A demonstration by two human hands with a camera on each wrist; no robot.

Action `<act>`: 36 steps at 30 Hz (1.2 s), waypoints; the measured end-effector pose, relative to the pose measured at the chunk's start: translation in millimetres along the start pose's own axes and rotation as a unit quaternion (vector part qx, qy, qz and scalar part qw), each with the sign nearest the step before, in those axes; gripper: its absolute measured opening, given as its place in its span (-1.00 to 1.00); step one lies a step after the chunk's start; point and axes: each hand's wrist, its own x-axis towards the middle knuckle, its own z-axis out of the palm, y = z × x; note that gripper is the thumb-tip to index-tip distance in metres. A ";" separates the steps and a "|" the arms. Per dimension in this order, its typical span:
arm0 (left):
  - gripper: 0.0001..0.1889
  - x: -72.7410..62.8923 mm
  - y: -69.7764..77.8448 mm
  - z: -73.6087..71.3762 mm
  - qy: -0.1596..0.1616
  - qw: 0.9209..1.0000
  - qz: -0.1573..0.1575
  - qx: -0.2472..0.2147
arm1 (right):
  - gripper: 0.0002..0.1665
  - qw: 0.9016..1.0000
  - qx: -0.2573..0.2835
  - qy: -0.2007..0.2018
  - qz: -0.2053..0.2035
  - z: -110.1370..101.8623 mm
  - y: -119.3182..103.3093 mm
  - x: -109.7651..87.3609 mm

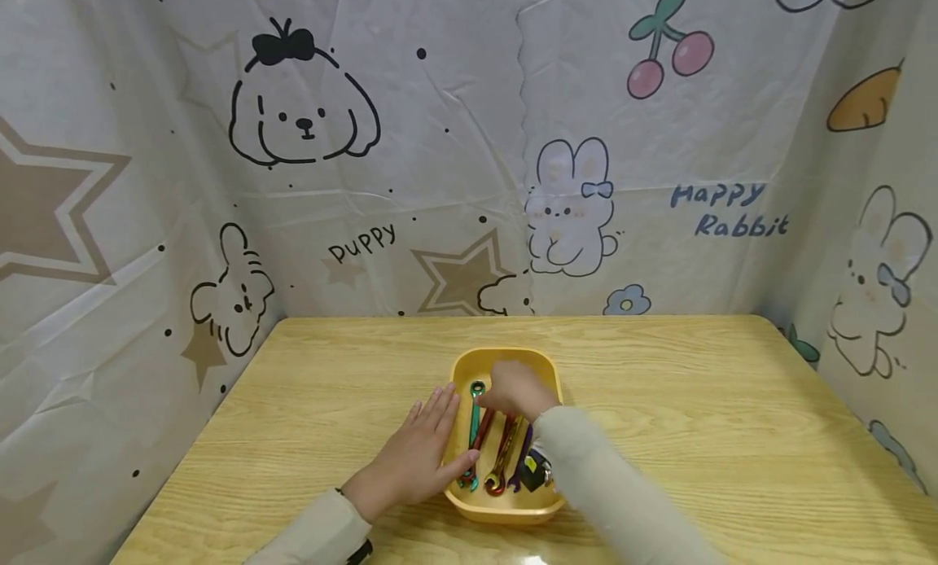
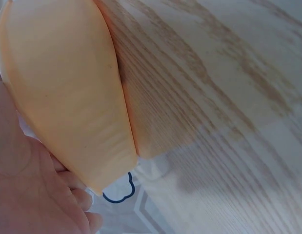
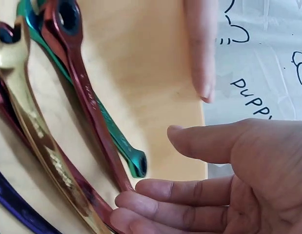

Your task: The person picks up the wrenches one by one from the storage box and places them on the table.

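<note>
A yellow plastic bin (image 1: pixel 506 516) stands on the table and holds several coloured wrenches. My left hand (image 1: pixel 414 459) rests on its left rim, fingers straight along the outer wall (image 2: pixel 68 97), thumb reaching over the edge. Inside the far half is my right hand (image 1: pixel 519 387). In the right wrist view its thumb is apart from the fingers, and the fingertips (image 3: pixel 136 202) are at the end of a red wrench (image 3: pixel 92 107). Beside that wrench lie a green wrench (image 3: pixel 133 156), a gold wrench (image 3: pixel 33 109) and a purple-blue wrench (image 3: pixel 19 200).
The wood-grain table (image 1: pixel 696 402) extends to both sides of the bin. A printed cloth (image 1: pixel 454 101) with cartoon drawings hangs behind it and at both sides. A small black device (image 1: pixel 533 471) sits by the right cuff, covering part of the bin.
</note>
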 end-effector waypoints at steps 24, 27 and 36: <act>-0.18 -0.9 0.2 0.8 0.004 1.000 -0.008 -0.002 | -0.68 0.979 0.182 0.040 0.080 39.1 3.7 6.7; -0.18 -0.4 0.2 0.7 0.004 1.000 -0.008 -0.002 | -0.68 0.975 0.201 0.038 0.085 40.2 5.5 8.4; -0.18 0.4 1.4 0.6 0.000 1.000 -0.006 -0.008 | -0.80 0.945 0.309 0.016 0.103 46.0 13.7 16.5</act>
